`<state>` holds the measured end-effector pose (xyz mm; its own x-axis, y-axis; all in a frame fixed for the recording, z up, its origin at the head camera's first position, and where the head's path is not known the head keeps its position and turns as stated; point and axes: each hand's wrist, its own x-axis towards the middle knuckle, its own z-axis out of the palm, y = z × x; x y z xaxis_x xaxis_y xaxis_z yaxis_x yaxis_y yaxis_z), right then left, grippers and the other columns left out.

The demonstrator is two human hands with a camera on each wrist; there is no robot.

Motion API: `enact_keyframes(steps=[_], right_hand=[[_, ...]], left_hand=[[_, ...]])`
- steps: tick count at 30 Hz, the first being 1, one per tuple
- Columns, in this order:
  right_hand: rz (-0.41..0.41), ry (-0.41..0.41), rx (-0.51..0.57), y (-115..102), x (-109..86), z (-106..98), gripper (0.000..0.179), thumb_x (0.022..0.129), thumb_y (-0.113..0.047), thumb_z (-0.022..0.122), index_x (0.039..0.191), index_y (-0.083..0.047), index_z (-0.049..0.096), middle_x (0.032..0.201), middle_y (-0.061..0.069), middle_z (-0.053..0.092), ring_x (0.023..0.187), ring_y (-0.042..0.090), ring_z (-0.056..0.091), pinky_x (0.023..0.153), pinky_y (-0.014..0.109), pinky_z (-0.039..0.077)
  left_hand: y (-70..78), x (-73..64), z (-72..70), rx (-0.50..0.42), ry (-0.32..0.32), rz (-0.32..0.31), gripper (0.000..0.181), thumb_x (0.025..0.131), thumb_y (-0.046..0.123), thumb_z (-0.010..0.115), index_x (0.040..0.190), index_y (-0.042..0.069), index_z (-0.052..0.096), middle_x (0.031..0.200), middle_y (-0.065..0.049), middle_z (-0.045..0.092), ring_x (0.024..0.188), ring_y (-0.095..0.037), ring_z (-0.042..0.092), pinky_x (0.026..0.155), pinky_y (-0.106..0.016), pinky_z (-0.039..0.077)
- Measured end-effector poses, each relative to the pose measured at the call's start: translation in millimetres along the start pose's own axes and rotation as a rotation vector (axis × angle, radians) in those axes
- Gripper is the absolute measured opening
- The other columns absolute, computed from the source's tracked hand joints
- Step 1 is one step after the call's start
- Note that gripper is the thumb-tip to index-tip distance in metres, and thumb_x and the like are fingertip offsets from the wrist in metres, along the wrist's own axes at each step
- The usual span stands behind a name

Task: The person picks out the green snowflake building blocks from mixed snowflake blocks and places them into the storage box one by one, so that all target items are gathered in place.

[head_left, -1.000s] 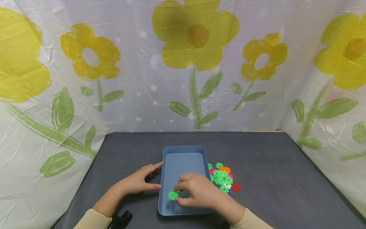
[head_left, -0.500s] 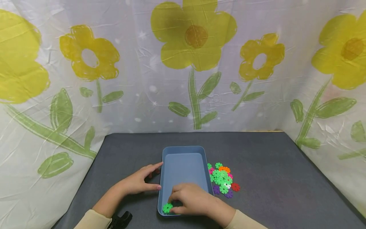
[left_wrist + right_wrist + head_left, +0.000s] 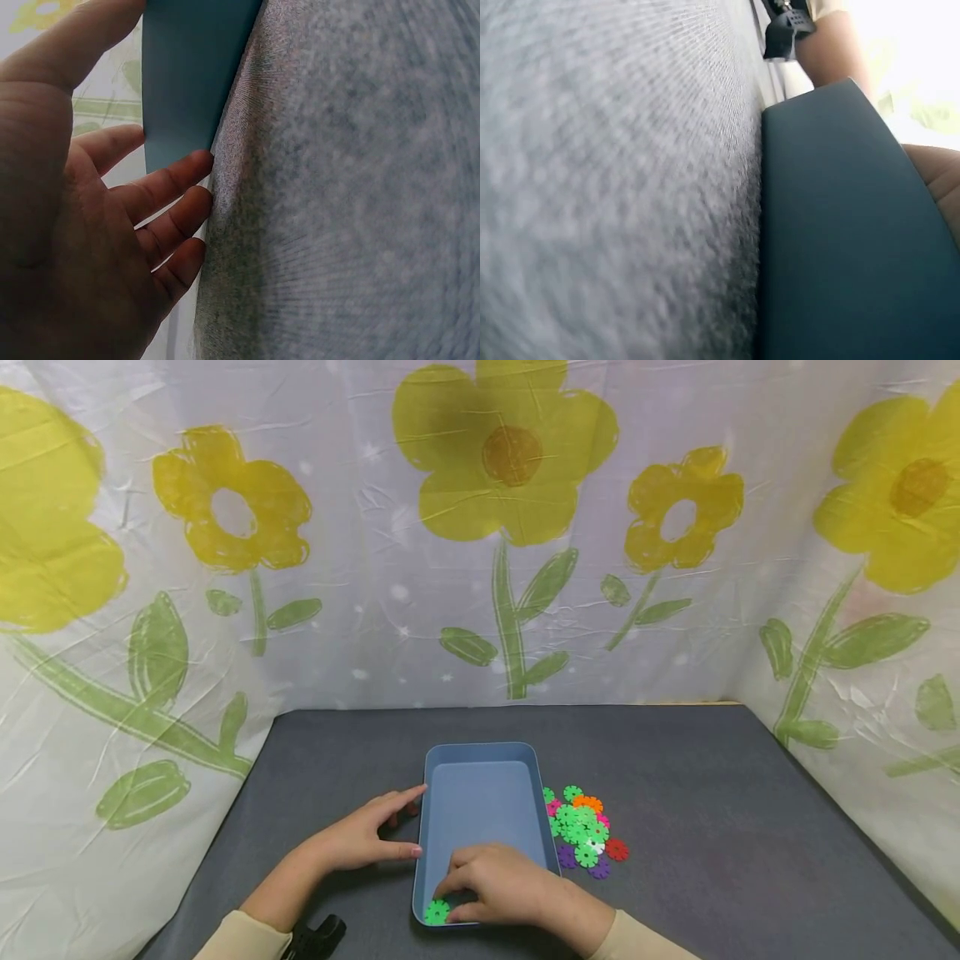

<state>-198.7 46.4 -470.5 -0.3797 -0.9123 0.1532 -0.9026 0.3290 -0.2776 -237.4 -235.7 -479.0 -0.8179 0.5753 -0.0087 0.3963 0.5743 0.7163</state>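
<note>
A green notched plastic disc [image 3: 436,912] lies at the near left corner of the blue tray [image 3: 480,793]. My right hand [image 3: 504,885] reaches into the tray and pinches this disc between thumb and index finger. In the right wrist view the tray's outer wall [image 3: 847,232] hides the fingertips and the disc. My left hand [image 3: 360,837] is beside the tray's left side, fingers spread, with thumb and index fingertip touching the rim. The left wrist view shows its fingers [image 3: 169,184] extended against the tray's side [image 3: 187,82].
Right of the tray lies a loose pile of notched discs [image 3: 577,827], mostly green, with orange, pink, white and purple ones. A red disc [image 3: 617,849] is at the pile's right edge. A dark grey cloth [image 3: 697,810] covers the table; a flower-printed curtain [image 3: 360,568] stands behind.
My right hand has carried the green disc toward me and left, down into the tray's near left corner. My left hand has stayed at the rim.
</note>
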Motion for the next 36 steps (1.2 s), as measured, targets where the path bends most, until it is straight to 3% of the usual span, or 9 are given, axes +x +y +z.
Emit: enact_keyframes(steps=[8, 17, 22, 28, 36], right_hand=[[0.004, -0.006, 0.104, 0, -6.5, -18, 0.034, 0.097, -0.036, 0.075, 0.124, -0.016, 0.075, 0.099, -0.009, 0.062, 0.086, -0.003, 0.054, 0.077, 0.007, 0.039], [0.080, 0.063, 0.169, 2, -19.9, -52, 0.033, 0.098, -0.033, 0.074, 0.125, -0.016, 0.074, 0.102, -0.006, 0.065, 0.091, 0.008, 0.062, 0.078, 0.012, 0.044], [0.137, 0.136, 0.193, 7, -32.1, -71, 0.033, 0.097, -0.032, 0.075, 0.127, -0.019, 0.074, 0.104, -0.012, 0.064, 0.094, 0.008, 0.060, 0.079, 0.021, 0.049], [0.212, 0.250, 0.206, 22, -50.6, -89, 0.031, 0.099, -0.033, 0.072, 0.128, -0.021, 0.072, 0.103, -0.016, 0.060, 0.086, 0.004, 0.053, 0.070, 0.024, 0.048], [0.349, 0.370, 0.275, 48, -72.0, -104, 0.027, 0.099, -0.028, 0.073, 0.126, -0.022, 0.072, 0.102, -0.013, 0.062, 0.088, 0.023, 0.056, 0.074, 0.034, 0.049]], left_hand=[[1.5, -1.5, -0.7, -0.017, 0.000, 0.015, 0.091, 0.093, 0.044, 0.077, 0.163, 0.012, 0.029, 0.134, -0.008, 0.054, 0.116, -0.027, 0.050, 0.094, -0.055, 0.043], [3.5, -2.6, -0.6, -0.016, 0.012, -0.008, 0.090, 0.092, 0.043, 0.078, 0.163, 0.013, 0.031, 0.133, -0.007, 0.054, 0.110, -0.025, 0.049, 0.091, -0.051, 0.042], [5.9, -2.2, -0.6, -0.012, 0.018, -0.024, 0.090, 0.091, 0.042, 0.079, 0.162, 0.013, 0.032, 0.135, -0.009, 0.055, 0.107, -0.025, 0.048, 0.090, -0.052, 0.041], [4.0, -1.5, 0.6, -0.007, 0.010, -0.026, 0.091, 0.091, 0.046, 0.078, 0.163, 0.015, 0.032, 0.134, -0.007, 0.055, 0.107, -0.024, 0.048, 0.090, -0.051, 0.041], [5.0, -2.6, -2.0, -0.025, 0.009, -0.025, 0.090, 0.092, 0.042, 0.079, 0.163, 0.015, 0.031, 0.134, -0.008, 0.054, 0.105, -0.025, 0.047, 0.088, -0.051, 0.040]])
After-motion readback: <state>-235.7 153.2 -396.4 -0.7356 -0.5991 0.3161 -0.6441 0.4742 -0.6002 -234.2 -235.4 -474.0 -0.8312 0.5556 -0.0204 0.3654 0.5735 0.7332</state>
